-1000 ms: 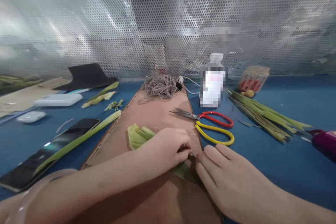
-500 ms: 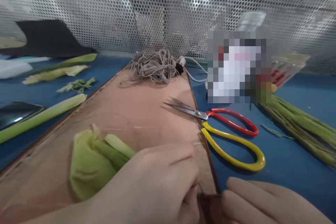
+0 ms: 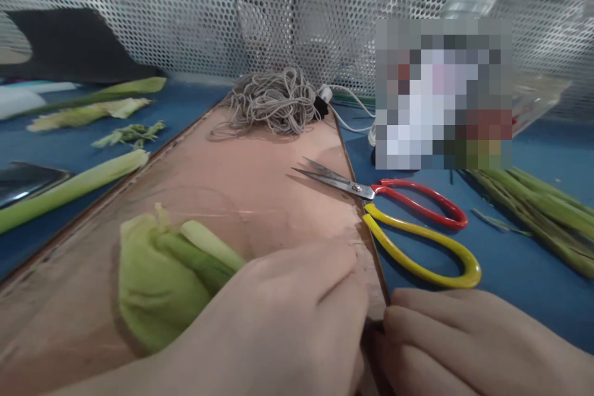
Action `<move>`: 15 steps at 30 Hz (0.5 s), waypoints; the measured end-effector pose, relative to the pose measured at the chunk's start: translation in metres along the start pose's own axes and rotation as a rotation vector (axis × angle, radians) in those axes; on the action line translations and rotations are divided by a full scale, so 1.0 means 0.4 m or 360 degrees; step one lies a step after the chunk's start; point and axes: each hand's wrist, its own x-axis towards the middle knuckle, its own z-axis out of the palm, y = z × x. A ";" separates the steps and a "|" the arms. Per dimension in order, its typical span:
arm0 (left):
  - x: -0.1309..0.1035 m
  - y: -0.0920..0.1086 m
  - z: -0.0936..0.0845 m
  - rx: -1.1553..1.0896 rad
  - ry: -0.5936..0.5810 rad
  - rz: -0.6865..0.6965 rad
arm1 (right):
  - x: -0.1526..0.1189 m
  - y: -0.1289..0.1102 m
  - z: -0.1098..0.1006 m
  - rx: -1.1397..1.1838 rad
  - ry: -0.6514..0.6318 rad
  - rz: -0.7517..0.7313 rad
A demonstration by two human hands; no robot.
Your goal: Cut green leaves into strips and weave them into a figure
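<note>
My left hand (image 3: 288,309) is closed over the board, low in the middle, with its fingertips turned down out of sight. Close beside it, my right hand (image 3: 468,334) is also closed, at the board's right edge. What the fingers of either hand pinch is hidden. A folded green leaf bundle (image 3: 158,284) with a stalk-like piece lies on the board by my left wrist, partly covered by that hand. Beyond my right hand lie scissors (image 3: 357,189) with one red and one yellow handle, blades slightly apart and pointing left across the board.
A tangled grey cord pile (image 3: 278,102) sits at the far end of the brown board (image 3: 260,179). Green stalks (image 3: 542,204) lie right on the blue table (image 3: 524,297). Leaf scraps (image 3: 93,111), a pale green stem (image 3: 83,189) and a dark glossy object (image 3: 28,179) lie left.
My hands have come closer together, the right one moving up and slightly left. The view has tilted a little, so the board and scissors sit higher. Both hands stay closed.
</note>
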 end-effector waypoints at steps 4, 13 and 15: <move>-0.003 0.013 -0.011 0.0178 -0.0033 0.0090 | 0.013 -0.011 -0.026 0.0087 -0.0214 0.0088; 0.009 0.037 -0.051 0.0078 0.0296 0.0027 | 0.013 -0.027 -0.076 -0.0436 0.0043 0.0189; 0.019 0.053 -0.068 -0.0163 0.0570 -0.0008 | 0.022 -0.020 -0.097 -0.0676 0.0198 0.0260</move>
